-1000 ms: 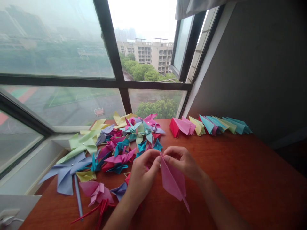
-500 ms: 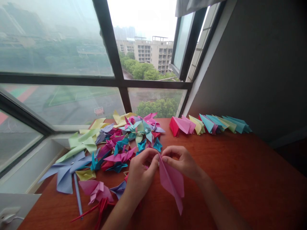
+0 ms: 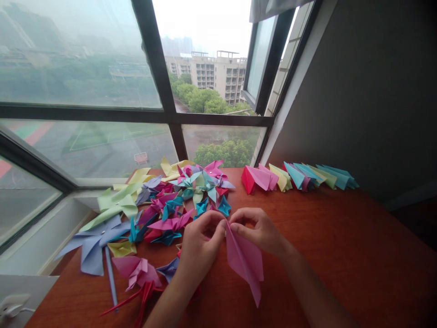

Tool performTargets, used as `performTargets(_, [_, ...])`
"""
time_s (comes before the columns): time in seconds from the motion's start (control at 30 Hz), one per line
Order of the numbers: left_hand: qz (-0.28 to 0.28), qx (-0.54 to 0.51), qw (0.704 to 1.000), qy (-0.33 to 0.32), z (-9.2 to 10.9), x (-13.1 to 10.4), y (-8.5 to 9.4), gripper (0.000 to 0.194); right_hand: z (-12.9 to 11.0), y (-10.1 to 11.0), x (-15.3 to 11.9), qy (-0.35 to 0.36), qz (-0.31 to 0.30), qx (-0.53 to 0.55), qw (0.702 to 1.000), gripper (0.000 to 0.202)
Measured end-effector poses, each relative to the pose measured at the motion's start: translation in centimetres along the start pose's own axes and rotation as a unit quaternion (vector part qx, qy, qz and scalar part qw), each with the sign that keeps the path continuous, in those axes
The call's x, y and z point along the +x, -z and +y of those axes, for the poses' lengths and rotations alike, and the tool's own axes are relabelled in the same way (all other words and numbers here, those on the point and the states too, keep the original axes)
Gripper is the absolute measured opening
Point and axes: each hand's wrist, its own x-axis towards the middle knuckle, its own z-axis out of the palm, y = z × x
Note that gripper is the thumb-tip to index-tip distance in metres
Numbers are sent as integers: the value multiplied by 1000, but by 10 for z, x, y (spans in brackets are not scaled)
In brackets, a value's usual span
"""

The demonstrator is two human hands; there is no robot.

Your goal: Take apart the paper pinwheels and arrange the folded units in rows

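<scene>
A folded pink paper piece point(image 3: 244, 262), with a long crease and a pointed lower end, hangs above the table between my hands. It looks like a paper crane or plane part-way folded; its top tip is pinched. My left hand point(image 3: 205, 239) is closed, thumb and forefinger pressed on the tip from the left. On the right, my right hand point(image 3: 259, 230) is also closed, its thumb and fingers gripping the paper's upper right edge. The fingertips of both hands nearly meet and hide the pinched part.
Left of my hands lie several folded paper shapes, among them a blue pinwheel point(image 3: 100, 239) on a stick and a pink paper shape point(image 3: 138, 273). Paper planes point(image 3: 300, 176) stand in a row at the back right of the brown table point(image 3: 327, 255). A window point(image 3: 211, 119) rises behind.
Both hands stay in nearly the same place. The lower right edge of the pink paper has spread very slightly to the right.
</scene>
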Motion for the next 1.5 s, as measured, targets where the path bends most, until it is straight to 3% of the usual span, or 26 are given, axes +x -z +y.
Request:
performTargets(0.33, [21,11,1000,-5,-1,-1,-2,16,-1,-1,1,18,9,-16,1000,20])
performTargets(0.8, [-59,74,995,-9,4,0,-2,29,2,-2,1,8,65,-21,998,16])
performTargets(1.0, [-71,109,991,-8,1,-2,-5,24,0,-3,1,23,91,-46,995,14])
performTargets(1.37, [-31,62,998,-4,-1,1,-3,19,3,0,1,-28,23,71,997,19])
performTargets(1.5, [-2,34,999,7,-6,2,-2,20,3,0,1,-29,3,53,998,20])
